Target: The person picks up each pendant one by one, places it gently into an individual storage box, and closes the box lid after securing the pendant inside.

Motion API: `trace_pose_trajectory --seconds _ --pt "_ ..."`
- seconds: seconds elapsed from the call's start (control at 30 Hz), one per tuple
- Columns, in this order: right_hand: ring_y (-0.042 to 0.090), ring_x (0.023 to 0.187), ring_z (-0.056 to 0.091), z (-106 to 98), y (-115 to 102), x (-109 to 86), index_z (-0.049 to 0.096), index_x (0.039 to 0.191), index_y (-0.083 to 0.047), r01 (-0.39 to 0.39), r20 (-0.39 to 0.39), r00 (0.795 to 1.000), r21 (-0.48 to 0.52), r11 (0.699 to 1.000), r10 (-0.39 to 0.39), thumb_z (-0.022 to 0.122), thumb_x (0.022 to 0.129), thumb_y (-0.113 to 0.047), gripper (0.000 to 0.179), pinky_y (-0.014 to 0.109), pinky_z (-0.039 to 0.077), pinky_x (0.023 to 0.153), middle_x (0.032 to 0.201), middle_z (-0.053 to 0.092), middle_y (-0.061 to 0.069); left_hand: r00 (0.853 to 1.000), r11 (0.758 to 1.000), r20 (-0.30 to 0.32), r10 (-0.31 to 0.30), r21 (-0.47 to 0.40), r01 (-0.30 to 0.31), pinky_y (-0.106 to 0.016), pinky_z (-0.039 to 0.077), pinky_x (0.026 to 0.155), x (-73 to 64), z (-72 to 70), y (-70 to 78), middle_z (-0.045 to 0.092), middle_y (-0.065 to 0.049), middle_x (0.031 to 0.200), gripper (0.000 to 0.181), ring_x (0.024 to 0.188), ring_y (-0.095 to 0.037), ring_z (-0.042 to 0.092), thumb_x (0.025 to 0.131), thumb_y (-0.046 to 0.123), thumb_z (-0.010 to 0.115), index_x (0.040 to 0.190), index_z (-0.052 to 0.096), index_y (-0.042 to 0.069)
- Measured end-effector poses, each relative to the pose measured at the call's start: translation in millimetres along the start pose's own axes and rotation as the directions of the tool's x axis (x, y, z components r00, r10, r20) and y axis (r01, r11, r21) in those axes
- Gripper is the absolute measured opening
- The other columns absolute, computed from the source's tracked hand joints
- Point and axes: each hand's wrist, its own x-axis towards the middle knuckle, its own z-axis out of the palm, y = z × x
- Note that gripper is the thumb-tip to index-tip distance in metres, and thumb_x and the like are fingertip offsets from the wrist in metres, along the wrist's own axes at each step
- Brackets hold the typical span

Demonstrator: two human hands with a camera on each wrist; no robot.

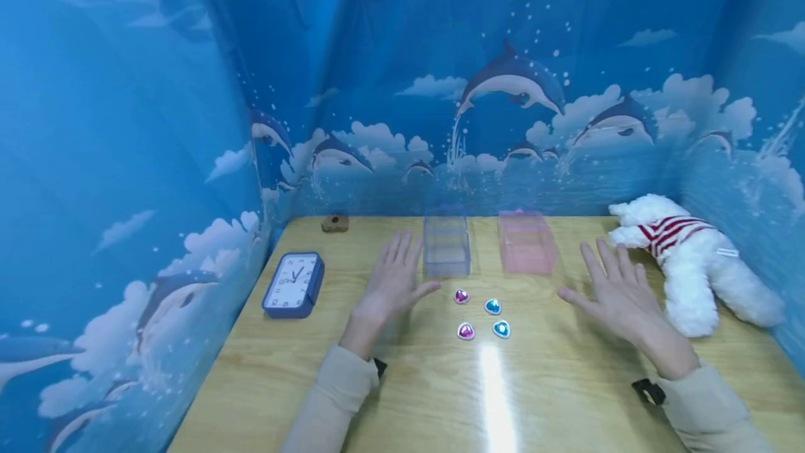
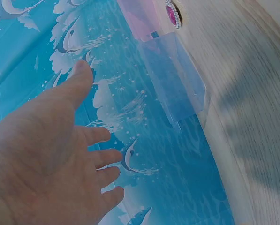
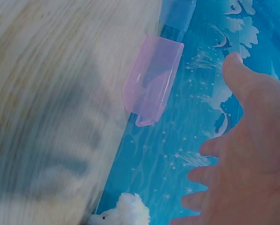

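My left hand (image 1: pixel 391 284) hovers palm down over the table, fingers straight and thumb out, left of a clear blue plastic box (image 1: pixel 447 247). My right hand (image 1: pixel 619 296) is held the same way, between a clear pink box (image 1: pixel 527 243) and a white plush toy (image 1: pixel 688 264) in a red-striped top. Neither hand holds anything. Between them lie two pink heart-shaped gems, one farther pink gem (image 1: pixel 462 296) and one nearer pink gem (image 1: pixel 465 331), beside two blue ones, a farther blue gem (image 1: pixel 493 307) and a nearer blue gem (image 1: pixel 501 328). Both boxes appear to have raised lids.
A blue-framed clock (image 1: pixel 293 285) lies face up at the left of the wooden table (image 1: pixel 428 404). Near the back edge sits a small brown object (image 1: pixel 335 223). Dolphin-printed blue curtains (image 1: pixel 402 89) enclose the table at the back and sides.
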Motion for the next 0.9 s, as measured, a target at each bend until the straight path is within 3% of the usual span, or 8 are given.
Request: trace_pose_trajectory --seconds 0.27,0.4,0.57,0.73,0.9 --pt "0.064 0.156 -0.002 6 6 1.0 0.002 0.169 -0.006 0.024 0.003 1.000 -0.015 1.000 -0.024 0.055 0.101 -0.065 0.105 0.087 0.007 0.116 0.172 0.000 0.035 1.000 0.994 -0.023 -0.010 -0.108 0.007 -0.053 0.013 0.135 1.2 10.1 -0.3 0.012 -0.017 0.177 0.096 0.165 -0.039 0.016 0.101 0.060 0.059 0.170 0.014 0.011" --pt "0.065 0.152 0.017 4 1 7.5 0.013 0.168 -0.001 0.079 -0.057 0.995 -0.017 0.997 -0.080 0.062 0.102 -0.054 0.098 0.083 0.017 0.118 0.166 0.020 0.039 0.996 0.975 -0.067 -0.054 -0.217 0.038 -0.052 0.031 0.131 11.2 9.9 -0.9 0.031 -0.017 0.172 0.092 0.158 -0.036 0.033 0.100 0.049 0.069 0.168 0.021 0.012" --pt "0.063 0.135 0.043 6 -9 17.4 0.031 0.162 0.002 0.130 -0.066 0.989 0.021 0.991 -0.129 0.069 0.102 -0.037 0.082 0.078 0.039 0.109 0.151 0.044 0.040 0.989 0.929 -0.032 -0.142 -0.349 0.122 -0.052 0.045 0.122 22.8 12.3 -0.2 0.038 -0.016 0.167 0.090 0.152 -0.033 0.042 0.100 0.043 0.071 0.169 0.021 0.015" --pt "0.058 0.122 0.056 11 -19 25.3 0.039 0.159 0.001 0.154 -0.069 0.986 0.039 0.987 -0.151 0.072 0.100 -0.030 0.075 0.073 0.051 0.096 0.138 0.055 0.038 0.990 0.927 -0.046 -0.135 -0.360 0.109 -0.051 0.049 0.118 34.6 19.4 -0.2 0.043 -0.020 0.161 0.088 0.147 -0.036 0.047 0.101 0.042 0.070 0.168 0.021 0.013" --pt "0.057 0.121 0.058 19 -33 34.2 0.046 0.155 -0.002 0.189 -0.034 0.982 0.058 0.980 -0.187 0.072 0.100 -0.028 0.066 0.071 0.054 0.093 0.141 0.055 0.038 0.991 0.937 -0.060 -0.120 -0.338 0.093 -0.046 0.054 0.113 42.4 24.0 -1.1 0.047 -0.017 0.156 0.087 0.140 -0.032 0.053 0.102 0.041 0.069 0.169 0.020 0.013"
